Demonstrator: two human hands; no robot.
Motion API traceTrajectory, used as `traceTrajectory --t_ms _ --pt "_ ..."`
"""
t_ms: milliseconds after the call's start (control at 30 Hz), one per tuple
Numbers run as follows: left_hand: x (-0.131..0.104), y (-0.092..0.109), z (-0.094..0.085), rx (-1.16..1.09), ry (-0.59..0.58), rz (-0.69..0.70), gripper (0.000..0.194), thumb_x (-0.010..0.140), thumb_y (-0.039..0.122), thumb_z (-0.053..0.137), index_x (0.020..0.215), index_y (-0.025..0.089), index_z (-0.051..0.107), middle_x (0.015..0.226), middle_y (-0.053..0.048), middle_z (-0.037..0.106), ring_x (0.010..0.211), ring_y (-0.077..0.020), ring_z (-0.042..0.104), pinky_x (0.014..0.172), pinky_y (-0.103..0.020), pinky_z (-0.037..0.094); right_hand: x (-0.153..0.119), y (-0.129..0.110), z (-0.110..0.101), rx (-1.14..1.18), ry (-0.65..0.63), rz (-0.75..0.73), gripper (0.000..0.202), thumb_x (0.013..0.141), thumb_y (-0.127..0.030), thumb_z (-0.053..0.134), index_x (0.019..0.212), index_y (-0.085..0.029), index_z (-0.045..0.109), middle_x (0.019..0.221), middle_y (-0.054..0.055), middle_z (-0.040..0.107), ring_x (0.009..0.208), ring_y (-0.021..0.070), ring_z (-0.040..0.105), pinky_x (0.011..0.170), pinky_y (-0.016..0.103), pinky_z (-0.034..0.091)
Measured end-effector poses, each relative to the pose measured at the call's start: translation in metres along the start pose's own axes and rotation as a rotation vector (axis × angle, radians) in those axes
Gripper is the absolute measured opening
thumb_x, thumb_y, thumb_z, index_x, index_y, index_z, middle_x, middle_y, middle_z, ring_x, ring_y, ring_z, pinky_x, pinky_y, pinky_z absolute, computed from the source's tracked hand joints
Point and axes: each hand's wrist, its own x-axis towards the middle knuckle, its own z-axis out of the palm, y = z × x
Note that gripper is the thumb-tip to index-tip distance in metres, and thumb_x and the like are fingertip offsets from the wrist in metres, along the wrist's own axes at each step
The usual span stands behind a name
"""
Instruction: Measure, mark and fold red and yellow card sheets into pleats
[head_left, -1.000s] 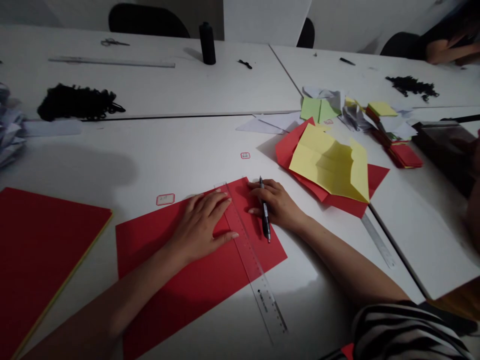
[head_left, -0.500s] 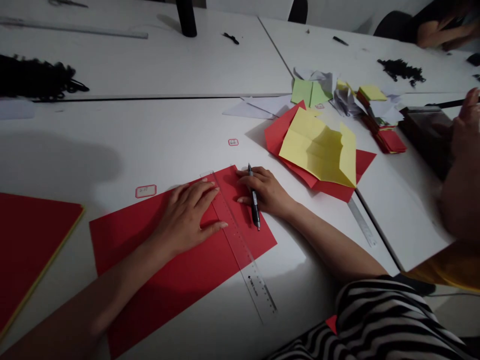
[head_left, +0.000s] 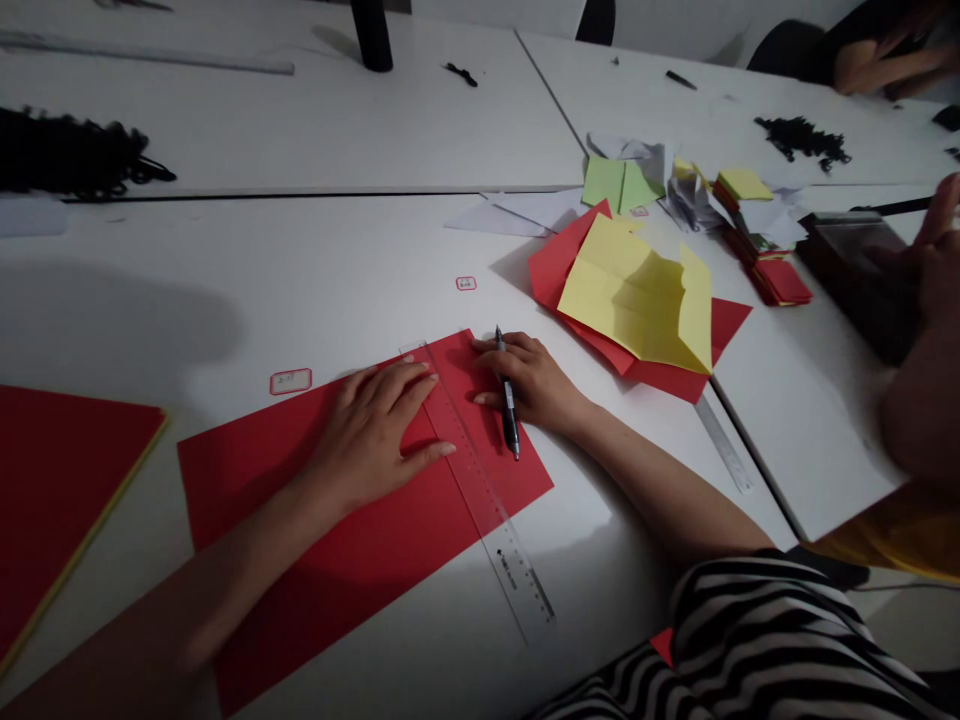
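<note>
A sheet of red paper (head_left: pixel 300 570) lies at a slant on the white table, with a clear plastic ruler (head_left: pixel 484 500) across its right part. My left hand (head_left: pixel 382 425) rests palm down, fingers spread, its fingertips and thumb on the ruler's left side. At the sheet's upper right edge is my right hand (head_left: pixel 536 385). It holds a black and silver pen (head_left: pixel 508 400) across its fingers, tip pointing away, while the thumb and fingertips touch the red paper.
Red sheets with a yellow edge (head_left: pixel 67 500) lie at the left. Folded yellow paper (head_left: pixel 630 300) over red paper sits to the right, above a metal ruler (head_left: pixel 724 445). Behind are paper scraps (head_left: pixel 622 185) and black cords (head_left: pixel 67 155). Another person's hand (head_left: pixel 941 260) is at the right edge.
My hands, the ruler, the pen and the red sheet keep their places. Only the other person's hand at the right edge has shifted slightly.
</note>
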Motion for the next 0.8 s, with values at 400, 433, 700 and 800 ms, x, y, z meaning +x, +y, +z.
traceTrajectory --t_ms 400,433,700,800 --pt "-0.0019 0.0007 -0.002 -0.019 -0.015 -0.013 0.067 0.086 0.061 0.05 0.138 0.021 0.041 0.141 -0.012 0.045 0.132 -0.0298 0.039 0.111 -0.048 0.023 0.001 -0.0048 -0.0012 0.027 -0.007 0.025 0.038 0.084 -0.048 0.063 0.112 -0.022 0.057 0.127 0.01 0.061 0.114 0.0287 0.052 0.091 0.048 0.045" --pt "-0.0023 0.0013 -0.0028 -0.018 -0.016 -0.014 0.067 0.086 0.061 0.051 0.138 0.021 0.041 0.141 -0.012 0.045 0.132 -0.0295 0.039 0.111 -0.048 0.023 0.0012 -0.0058 -0.0017 0.032 -0.009 0.028 0.037 0.085 -0.047 0.064 0.111 -0.022 0.058 0.126 0.01 0.062 0.114 0.0288 0.053 0.091 0.048 0.045" --pt "-0.004 0.0031 -0.0056 -0.006 -0.031 -0.019 0.067 0.087 0.06 0.05 0.137 0.017 0.042 0.142 -0.013 0.044 0.133 -0.029 0.038 0.112 -0.048 0.022 0.0016 -0.0085 -0.0036 0.032 -0.012 0.01 0.037 0.083 -0.043 0.067 0.11 -0.02 0.058 0.125 0.012 0.063 0.114 0.0287 0.053 0.091 0.046 0.045" --pt "-0.0043 0.0022 -0.005 -0.011 -0.031 -0.019 0.067 0.087 0.06 0.05 0.137 0.017 0.041 0.142 -0.013 0.044 0.133 -0.0289 0.037 0.112 -0.048 0.021 0.0015 -0.0073 -0.0026 0.037 -0.006 0.008 0.036 0.084 -0.044 0.066 0.11 -0.021 0.058 0.125 0.012 0.063 0.114 0.0288 0.054 0.091 0.047 0.045"
